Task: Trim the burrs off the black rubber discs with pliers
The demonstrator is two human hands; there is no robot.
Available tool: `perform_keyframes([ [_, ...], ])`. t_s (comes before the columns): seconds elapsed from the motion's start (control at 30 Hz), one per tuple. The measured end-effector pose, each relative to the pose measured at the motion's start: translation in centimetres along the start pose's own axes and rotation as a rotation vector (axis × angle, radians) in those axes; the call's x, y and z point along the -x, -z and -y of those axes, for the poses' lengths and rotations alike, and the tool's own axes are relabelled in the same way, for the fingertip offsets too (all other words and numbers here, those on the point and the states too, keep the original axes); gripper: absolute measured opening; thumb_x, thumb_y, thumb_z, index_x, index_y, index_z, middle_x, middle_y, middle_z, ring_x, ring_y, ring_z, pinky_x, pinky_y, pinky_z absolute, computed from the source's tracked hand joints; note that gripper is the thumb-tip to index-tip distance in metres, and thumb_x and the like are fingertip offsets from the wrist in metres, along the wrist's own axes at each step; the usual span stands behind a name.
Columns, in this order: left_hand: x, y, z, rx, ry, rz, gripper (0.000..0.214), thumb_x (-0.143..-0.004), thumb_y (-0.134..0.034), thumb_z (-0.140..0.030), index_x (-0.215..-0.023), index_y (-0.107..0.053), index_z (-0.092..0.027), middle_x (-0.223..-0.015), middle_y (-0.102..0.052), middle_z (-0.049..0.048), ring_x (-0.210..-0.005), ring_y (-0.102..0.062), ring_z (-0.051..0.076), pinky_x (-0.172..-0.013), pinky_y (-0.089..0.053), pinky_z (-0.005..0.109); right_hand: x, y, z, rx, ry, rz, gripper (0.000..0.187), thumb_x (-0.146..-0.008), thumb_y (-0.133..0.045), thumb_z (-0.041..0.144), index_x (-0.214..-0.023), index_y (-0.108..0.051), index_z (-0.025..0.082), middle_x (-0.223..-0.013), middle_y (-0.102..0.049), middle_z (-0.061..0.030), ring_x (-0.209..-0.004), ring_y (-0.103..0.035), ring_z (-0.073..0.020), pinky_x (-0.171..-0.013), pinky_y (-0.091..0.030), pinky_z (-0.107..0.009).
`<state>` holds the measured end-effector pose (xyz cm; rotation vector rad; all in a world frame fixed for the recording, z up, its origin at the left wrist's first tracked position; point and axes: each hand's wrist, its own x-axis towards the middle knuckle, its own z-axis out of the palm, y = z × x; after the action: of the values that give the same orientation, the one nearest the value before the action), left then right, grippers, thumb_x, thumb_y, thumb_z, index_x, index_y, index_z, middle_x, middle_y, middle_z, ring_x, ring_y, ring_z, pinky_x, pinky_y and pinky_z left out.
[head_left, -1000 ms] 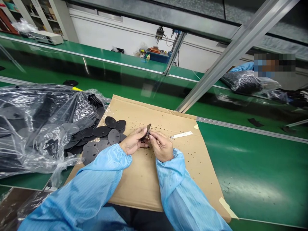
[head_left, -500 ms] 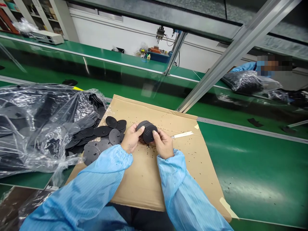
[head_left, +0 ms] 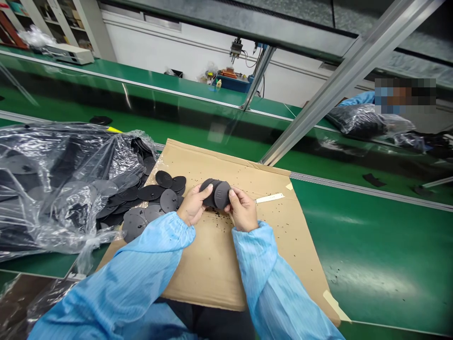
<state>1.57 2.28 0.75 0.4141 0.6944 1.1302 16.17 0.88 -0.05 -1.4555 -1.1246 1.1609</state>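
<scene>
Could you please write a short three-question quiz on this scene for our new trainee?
1. What are the left hand and the right hand holding between them?
2. True or false: the white tool is gripped in the left hand.
3. On which side of the person does the clear plastic bag lie? A: right; B: left; C: both.

Key:
1. Overlapping black discs.
2. False; it lies on the cardboard.
3. B.
</scene>
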Motion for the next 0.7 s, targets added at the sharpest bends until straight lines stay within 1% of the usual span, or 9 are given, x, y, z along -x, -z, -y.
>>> perform_keyframes([
  [0.07, 0.0, 0.0, 0.0, -0.016, -0.032, 0.014, 0.052, -0.058, -0.085, -0.026, -0.103, -0.065, -0.008, -0.101, -0.064, 0.0099, -0.092, -0.060, 0.018, -0.087, -0.047, 0.033, -0.1, 0.0, 0.1, -0.005, -0.014, -0.060, 0.082, -0.071, -0.057, 0.070, -0.125, -0.054, 0.009, -0.061, -0.051, -0.0025, -0.050, -0.047, -0.0044, -0.048, -0.042, -0.016],
  [0.13, -0.1, 0.1, 0.1, -0.066, -0.085, 0.001, 0.046, -0.051, -0.085, -0.017, -0.093, -0.069, -0.009, -0.102, -0.064, 0.0092, -0.098, -0.059, 0.017, -0.094, -0.044, 0.032, -0.1, -0.1, 0.2, 0.021, 0.010, -0.114, 0.086, -0.067, -0.059, 0.071, -0.125, -0.054, 0.008, -0.080, -0.058, -0.0075, -0.055, -0.050, -0.0041, -0.052, -0.046, -0.017],
  [0.17, -0.2, 0.2, 0.2, -0.096, -0.112, -0.011, 0.041, -0.048, -0.085, -0.014, -0.087, -0.070, -0.009, -0.104, -0.064, 0.0092, -0.102, -0.058, 0.018, -0.097, -0.043, 0.032, -0.1, -0.1, 0.3, 0.021, 0.027, -0.111, 0.087, -0.066, -0.060, 0.071, -0.126, -0.053, 0.008, -0.092, -0.060, -0.0104, -0.060, -0.053, -0.0042, -0.056, -0.049, -0.018],
  [0.27, -0.4, 0.5, 0.5, -0.181, -0.195, -0.023, 0.026, -0.047, -0.081, -0.012, -0.071, -0.070, -0.010, -0.114, -0.059, 0.0099, -0.111, -0.054, 0.021, -0.099, -0.042, 0.034, 0.2, -0.1, 0.4, -0.035, 0.073, -0.012, 0.085, -0.068, -0.062, 0.068, -0.129, -0.049, 0.009, -0.119, -0.054, -0.0152, -0.079, -0.059, -0.0063, -0.072, -0.056, -0.020],
  [0.37, -0.4, 0.9, 0.6, -0.305, -0.300, -0.009, 0.016, -0.053, -0.078, -0.013, -0.066, -0.069, -0.011, -0.121, -0.054, 0.0114, -0.117, -0.051, 0.023, -0.100, -0.041, 0.037, 0.4, -0.1, 0.1, -0.089, 0.141, 0.066, 0.076, -0.073, -0.063, 0.060, -0.129, -0.048, 0.012, -0.131, -0.047, -0.0145, -0.099, -0.059, -0.0093, -0.087, -0.055, -0.021],
  [0.43, -0.3, 1.0, 0.6, -0.413, -0.379, 0.001, 0.012, -0.057, -0.076, -0.013, -0.065, -0.068, -0.011, -0.122, -0.053, 0.0122, -0.118, -0.050, 0.024, -0.101, -0.040, 0.038, 0.4, -0.1, -0.1, -0.115, 0.168, 0.103, 0.072, -0.074, -0.064, 0.055, -0.129, -0.046, 0.013, -0.134, -0.045, -0.0141, -0.106, -0.058, -0.0109, -0.093, -0.053, -0.022],
  [0.5, -0.2, 1.0, 0.6, -0.491, -0.440, -0.008, 0.010, -0.060, -0.074, -0.013, -0.066, -0.066, -0.011, -0.123, -0.053, 0.0125, -0.117, -0.051, 0.023, -0.102, -0.040, 0.039, 0.3, -0.1, -0.2, -0.148, 0.178, 0.132, 0.071, -0.073, -0.067, 0.051, -0.129, -0.044, 0.013, -0.136, -0.043, -0.0151, -0.109, -0.057, -0.0119, -0.095, -0.053, -0.024],
  [0.6, -0.2, 1.1, 0.6, -0.539, -0.483, -0.040, 0.011, -0.061, -0.071, -0.010, -0.070, -0.065, -0.011, -0.125, -0.053, 0.0120, -0.117, -0.051, 0.022, -0.103, -0.039, 0.038, 0.3, -0.3, -0.1, -0.188, 0.183, 0.143, 0.072, -0.070, -0.069, 0.047, -0.127, -0.042, 0.012, -0.136, -0.041, -0.0166, -0.108, -0.057, -0.0121, -0.096, -0.053, -0.025],
  [0.7, -0.3, 1.0, 0.8, -0.544, -0.483, -0.052, 0.027, -0.061, -0.068, -0.006, -0.087, -0.067, -0.011, -0.122, -0.055, 0.0110, -0.115, -0.053, 0.019, -0.104, -0.038, 0.034, 0.4, -0.4, 0.3, -0.187, 0.178, 0.123, 0.072, -0.068, -0.070, 0.044, -0.126, -0.042, 0.011, -0.136, -0.041, -0.0176, -0.104, -0.058, -0.0112, -0.093, -0.053, -0.024],
])
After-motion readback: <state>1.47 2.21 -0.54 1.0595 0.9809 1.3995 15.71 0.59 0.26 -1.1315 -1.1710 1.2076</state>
